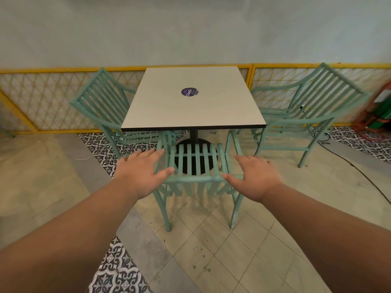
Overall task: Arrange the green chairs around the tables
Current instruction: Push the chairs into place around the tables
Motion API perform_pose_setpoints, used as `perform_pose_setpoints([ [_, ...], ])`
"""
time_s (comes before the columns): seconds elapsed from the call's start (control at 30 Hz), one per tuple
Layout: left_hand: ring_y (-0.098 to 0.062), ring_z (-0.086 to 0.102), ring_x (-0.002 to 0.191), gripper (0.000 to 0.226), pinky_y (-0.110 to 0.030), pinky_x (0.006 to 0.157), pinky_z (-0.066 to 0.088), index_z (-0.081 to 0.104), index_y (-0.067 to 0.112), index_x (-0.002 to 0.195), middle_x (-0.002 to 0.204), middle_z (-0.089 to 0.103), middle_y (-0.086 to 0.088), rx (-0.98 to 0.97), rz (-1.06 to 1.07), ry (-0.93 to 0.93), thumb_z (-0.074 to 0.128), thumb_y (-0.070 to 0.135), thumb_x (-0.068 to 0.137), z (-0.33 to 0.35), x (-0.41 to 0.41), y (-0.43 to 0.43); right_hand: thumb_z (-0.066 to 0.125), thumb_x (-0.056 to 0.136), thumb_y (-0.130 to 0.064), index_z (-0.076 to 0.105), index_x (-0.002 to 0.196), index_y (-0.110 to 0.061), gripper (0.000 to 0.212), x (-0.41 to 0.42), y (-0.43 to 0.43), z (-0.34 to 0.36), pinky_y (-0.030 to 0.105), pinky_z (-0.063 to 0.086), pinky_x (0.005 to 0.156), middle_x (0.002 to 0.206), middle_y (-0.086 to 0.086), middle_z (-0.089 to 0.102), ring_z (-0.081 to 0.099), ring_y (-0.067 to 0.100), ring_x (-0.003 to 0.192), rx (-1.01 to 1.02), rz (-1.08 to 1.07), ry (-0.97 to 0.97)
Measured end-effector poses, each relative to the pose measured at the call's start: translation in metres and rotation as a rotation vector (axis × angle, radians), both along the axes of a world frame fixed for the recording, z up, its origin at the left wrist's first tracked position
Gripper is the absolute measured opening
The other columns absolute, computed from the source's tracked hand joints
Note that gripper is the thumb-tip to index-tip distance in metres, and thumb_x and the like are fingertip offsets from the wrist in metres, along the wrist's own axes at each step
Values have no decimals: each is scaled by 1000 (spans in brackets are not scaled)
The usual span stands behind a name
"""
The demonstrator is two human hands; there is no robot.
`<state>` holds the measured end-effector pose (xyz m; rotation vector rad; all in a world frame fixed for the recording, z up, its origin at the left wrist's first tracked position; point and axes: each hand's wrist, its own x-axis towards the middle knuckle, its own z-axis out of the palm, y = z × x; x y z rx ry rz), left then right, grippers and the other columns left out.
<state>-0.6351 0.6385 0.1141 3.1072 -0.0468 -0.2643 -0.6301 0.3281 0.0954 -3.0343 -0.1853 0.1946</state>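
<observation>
1. Surface (190, 115): square pale top with a dark edge, on a black pedestal with a round base. It carries one round dark sticker (189, 92) near its middle.
2. Left hand (141, 172): on the near side of the surface, palm down over the left end of the near chair's back rail. Grip spread, fingers straight, holding nothing. The thumb tip lies at the rail; I cannot tell whether it touches.
3. Right hand (256, 176): on the near side of the surface, palm down over the right end of the same rail. Grip spread, fingers straight, holding nothing. The thumb tip meets the rail end; firm contact cannot be confirmed.
4. Near chair (196, 163): green, slatted, upright on its legs at the near edge of the surface, back toward the person. The front of the seat is tucked under that edge, and the black base shows through the seat slats.
5. Left chair (101, 104): green, slatted, upright at the left side of the surface and facing it. Its seat reaches in under the left edge.
6. Right chair (306, 108): green, slatted, upright at the right side of the surface and facing it, near the edge.
7. Fence (42, 102): yellow-framed lattice behind the surface, along the wall.
8. Cable (368, 178): black, lying on the floor to the right of the surface, beyond the right chair.
</observation>
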Motion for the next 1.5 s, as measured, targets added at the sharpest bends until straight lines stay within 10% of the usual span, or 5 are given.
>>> perform_pose_setpoints([
  [0.87, -26, 17, 156, 85, -55, 123, 18, 18, 41, 162, 169, 22, 6, 7, -517, -8, 24, 84, 88, 1, 29, -250, 42, 88, -76, 31, 158, -25, 88, -111, -216, -1, 43, 34, 116, 152, 4, 50, 41, 29, 143, 52, -476, -12],
  [1.5, -25, 16, 157, 82, -53, 122, 20, 18, 40, 161, 169, 23, 5, -49, -546, -16, 32, 80, 91, -13, 156, -524, 43, 88, -77, 29, 159, -26, 88, 14, -481, 9, 45, 32, 119, 155, 1, 48, 37, 28, 146, 53, -491, -21],
])
